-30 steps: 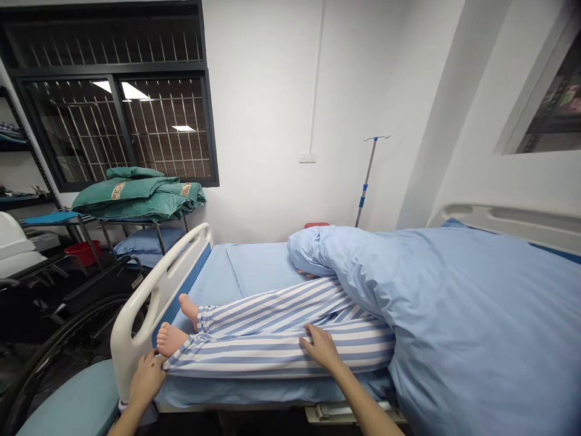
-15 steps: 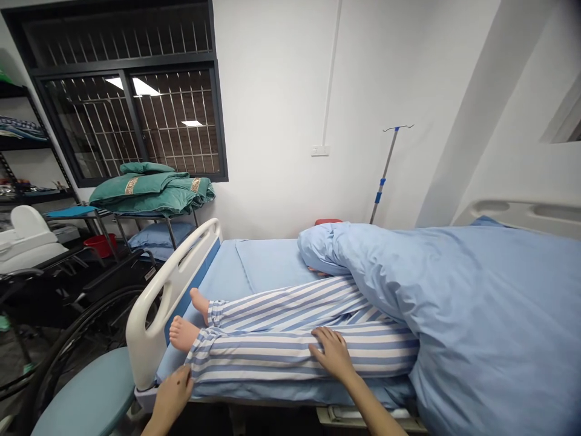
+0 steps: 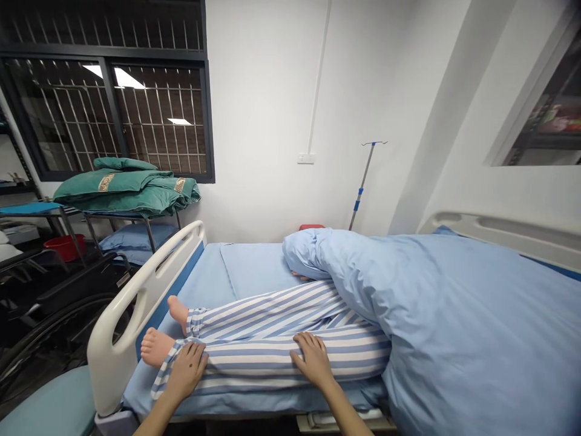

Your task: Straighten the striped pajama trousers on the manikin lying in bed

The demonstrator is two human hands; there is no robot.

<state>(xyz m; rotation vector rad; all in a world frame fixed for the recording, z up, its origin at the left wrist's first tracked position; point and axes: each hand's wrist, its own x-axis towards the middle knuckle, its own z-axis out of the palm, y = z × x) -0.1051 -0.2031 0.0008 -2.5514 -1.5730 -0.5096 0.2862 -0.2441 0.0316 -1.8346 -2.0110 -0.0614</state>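
Observation:
Blue-and-white striped trousers [image 3: 254, 357] cover two legs stretched out on the bed, with bare, smooth feet [image 3: 157, 347] like a mannequin's at the left. My left hand [image 3: 187, 367] rests over the near lower leg, just above the ankle, fingers laid across the cloth. Around the knee of that same leg, my right hand [image 3: 313, 358] lies with its fingers spread. Neither hand visibly grasps anything. A light blue quilt [image 3: 436, 309] hides the rest of the figure, and its folded edge crosses the thighs.
A white footboard [image 3: 122, 315] closes the bed's left end; the headboard [image 3: 499, 233] is at right. Beyond the footboard are a wheelchair [image 3: 77, 303] and a teal round seat [image 3: 49, 402]. Green folded bedding [image 3: 127, 188] lies on a chair. An IV pole [image 3: 363, 181] stands behind the bed.
My left hand has moved up from the bed's near edge by the trouser cuff onto the lower leg. My right hand stays at the knee. The view has shifted right.

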